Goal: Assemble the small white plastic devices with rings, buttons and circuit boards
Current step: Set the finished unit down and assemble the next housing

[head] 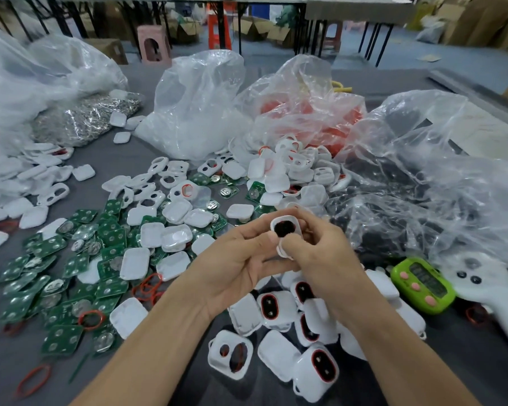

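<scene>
White plastic devices [279, 312] heaped at 6 o'clock on grey surface [458, 364], under both wrists. Clear plastic bags [200, 104] from 10 to 2 o'clock. Green circuit boards [56, 288] spread at 8 o'clock. Left hand [238, 259] and right hand [320, 253] meet at centre. Green timer [423, 284] at 4 o'clock. One white shell [285, 222], dark oval inset, pinched by fingers of both hands, clear of the surface.

We see bright, even light and faint shadows on the grey worktop [467, 361]. Glare whitens the clear plastic bags [200, 106], and the wide lens bends the edges, where the green circuit boards [18, 303] blur.
</scene>
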Motion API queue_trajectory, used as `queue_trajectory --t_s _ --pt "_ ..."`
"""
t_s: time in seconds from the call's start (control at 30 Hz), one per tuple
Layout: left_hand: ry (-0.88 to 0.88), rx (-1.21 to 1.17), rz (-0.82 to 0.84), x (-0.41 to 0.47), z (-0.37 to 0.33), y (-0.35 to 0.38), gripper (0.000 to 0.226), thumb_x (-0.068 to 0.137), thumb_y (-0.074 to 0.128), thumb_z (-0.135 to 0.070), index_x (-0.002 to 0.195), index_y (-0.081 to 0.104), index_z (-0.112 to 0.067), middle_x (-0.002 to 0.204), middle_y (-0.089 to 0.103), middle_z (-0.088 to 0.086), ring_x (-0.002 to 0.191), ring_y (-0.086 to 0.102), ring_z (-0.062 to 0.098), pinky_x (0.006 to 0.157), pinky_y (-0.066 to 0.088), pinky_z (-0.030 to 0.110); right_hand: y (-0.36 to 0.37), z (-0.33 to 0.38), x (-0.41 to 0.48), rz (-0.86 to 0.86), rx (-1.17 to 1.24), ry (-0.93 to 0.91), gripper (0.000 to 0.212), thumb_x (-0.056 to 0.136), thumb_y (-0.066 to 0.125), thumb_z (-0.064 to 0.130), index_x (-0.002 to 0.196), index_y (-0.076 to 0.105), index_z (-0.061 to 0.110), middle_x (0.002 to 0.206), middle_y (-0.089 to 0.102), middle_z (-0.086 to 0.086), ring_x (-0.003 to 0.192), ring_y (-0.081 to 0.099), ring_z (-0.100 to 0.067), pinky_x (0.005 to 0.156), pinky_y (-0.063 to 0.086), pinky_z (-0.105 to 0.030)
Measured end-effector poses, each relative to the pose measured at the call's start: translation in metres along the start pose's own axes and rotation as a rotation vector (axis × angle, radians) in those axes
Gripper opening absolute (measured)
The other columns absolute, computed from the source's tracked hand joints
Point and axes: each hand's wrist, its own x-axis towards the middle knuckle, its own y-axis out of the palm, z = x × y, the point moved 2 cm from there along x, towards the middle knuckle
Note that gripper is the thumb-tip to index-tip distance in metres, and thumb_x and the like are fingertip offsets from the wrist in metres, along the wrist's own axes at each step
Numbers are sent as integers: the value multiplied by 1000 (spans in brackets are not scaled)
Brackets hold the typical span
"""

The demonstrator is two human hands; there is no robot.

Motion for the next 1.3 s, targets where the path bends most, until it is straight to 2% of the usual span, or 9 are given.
queue_trajectory --t_s 0.17,0.27,0.4,0.53,0.63,0.8,0.9,1.03,1.3 --pt "95 -118 -55 -4 -21 -12 41 83 70 -11 124 74 -9 128 70 15 113 71 29 85 62 38 -12 15 29 -137 208 72 18 93 63 15 104 76 21 89 79 -6 73 68 -17 64 57 -28" --pt "164 -225 -165 -9 -41 -28 39 80 72 -9 118 77 -6 129 70 16 115 71 29 80 63 36 -11 28 65 -186 -97 -27 16 93 66 15 90 79 25 85 79 5 69 67 -7 69 54 -25" --pt "276 -318 -290 -21 -63 -47 34 91 55 -10 116 78 -5 127 72 14 108 74 26 75 64 34 35 48 110 -18 -485 -168 13 88 72 17 86 81 27 77 76 11 72 68 -4 63 48 -12" --pt "358 -429 -316 -31 -77 -60 34 90 54 -12 113 79 -6 121 74 11 106 75 25 74 64 32 91 50 149 156 -825 -223 15 87 73 27 93 81 17 92 78 -5 89 69 -22 82 56 -30" --pt "401 -452 -322 -35 -83 -66 34 88 55 -14 112 78 -7 119 75 10 107 74 23 76 64 30 115 38 164 190 -958 -226 20 83 73 27 85 78 9 85 75 -10 84 68 -27 76 58 -39" --pt "410 -468 -312 -35 -87 -73 33 89 55 -14 110 79 -7 115 77 10 107 75 23 76 64 30 106 33 175 57 -683 -165 8 78 78 15 71 75 16 68 69 5 67 64 -12 66 48 -25" --pt "356 -437 -327 -32 -85 -76 32 90 55 -14 111 78 -5 118 75 12 106 75 25 74 65 31 83 46 163 -94 -343 -162 23 76 80 10 61 69 24 58 68 10 57 61 -9 67 56 -31" --pt "210 -334 -379 -22 -72 -71 36 90 61 -8 121 70 7 117 73 21 98 76 29 69 64 33 61 68 121 -147 -36 -345 21 77 81 10 72 79 31 68 76 3 62 72 -15 69 62 -37" --pt "141 -246 -230 -11 -53 -50 44 77 78 -16 119 76 -2 118 75 12 96 75 21 75 63 31 46 33 46 -116 -241 -611 28 83 81 -1 101 83 21 108 75 22 105 71 3 94 58 -26"
